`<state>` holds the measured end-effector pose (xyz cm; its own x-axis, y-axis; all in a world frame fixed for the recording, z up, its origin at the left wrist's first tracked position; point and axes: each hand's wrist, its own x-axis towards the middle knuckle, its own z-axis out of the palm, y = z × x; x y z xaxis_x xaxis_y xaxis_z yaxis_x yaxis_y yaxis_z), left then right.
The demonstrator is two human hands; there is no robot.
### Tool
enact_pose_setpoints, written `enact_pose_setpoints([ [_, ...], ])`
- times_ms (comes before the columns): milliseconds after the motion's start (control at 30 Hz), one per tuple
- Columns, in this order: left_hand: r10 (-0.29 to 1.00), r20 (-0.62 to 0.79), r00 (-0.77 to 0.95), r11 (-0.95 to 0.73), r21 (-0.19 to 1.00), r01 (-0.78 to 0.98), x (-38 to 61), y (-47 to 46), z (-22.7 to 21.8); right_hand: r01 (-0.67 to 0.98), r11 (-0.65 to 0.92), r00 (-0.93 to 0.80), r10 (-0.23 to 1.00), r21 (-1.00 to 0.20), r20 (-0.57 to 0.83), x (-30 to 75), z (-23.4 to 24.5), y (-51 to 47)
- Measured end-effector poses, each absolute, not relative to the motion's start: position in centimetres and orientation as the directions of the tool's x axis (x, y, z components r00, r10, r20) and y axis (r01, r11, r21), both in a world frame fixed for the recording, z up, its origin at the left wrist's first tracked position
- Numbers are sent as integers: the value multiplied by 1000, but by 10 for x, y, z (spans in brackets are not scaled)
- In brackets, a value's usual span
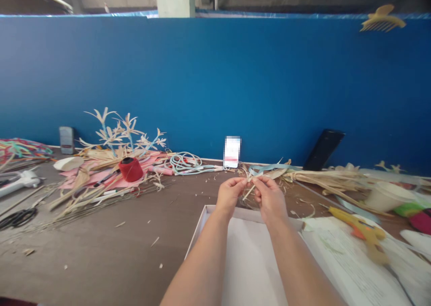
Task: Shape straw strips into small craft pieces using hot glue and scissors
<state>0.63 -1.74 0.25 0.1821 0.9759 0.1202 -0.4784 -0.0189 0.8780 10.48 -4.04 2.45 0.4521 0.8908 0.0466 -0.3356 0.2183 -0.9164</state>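
Observation:
My left hand [232, 194] and my right hand [269, 194] meet in the middle, thumbs and fingertips pinched together. Between them are thin pale straw-like strips [248, 190], whose ends stick out below and above the fingers. A pale blue ribbon [269, 167] runs just behind my right hand; whether I also grip it, I cannot tell. Both forearms reach over a shallow white box [249, 252]. Just beyond my fingers a phone with a lit screen [232, 152] leans against the blue partition.
To the left lie a red thread spool [130, 169], pale straw flowers on blue stems [129, 128], and coiled light blue cord [185, 163]. On the right are a yellow glue gun [362, 232], dried straw bundles [323, 178], a cup [387, 196] and a black object [323, 149].

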Motion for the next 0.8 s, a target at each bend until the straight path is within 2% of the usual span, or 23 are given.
enact_pose_setpoints([
  [500,967,117,228,20,852,-524,6,-19,4,-410,200,436,900,-890,1,105,26,-41],
  [800,971,123,206,8,842,-539,7,-18,2,-347,209,459,888,-915,28,105,26,-41],
])
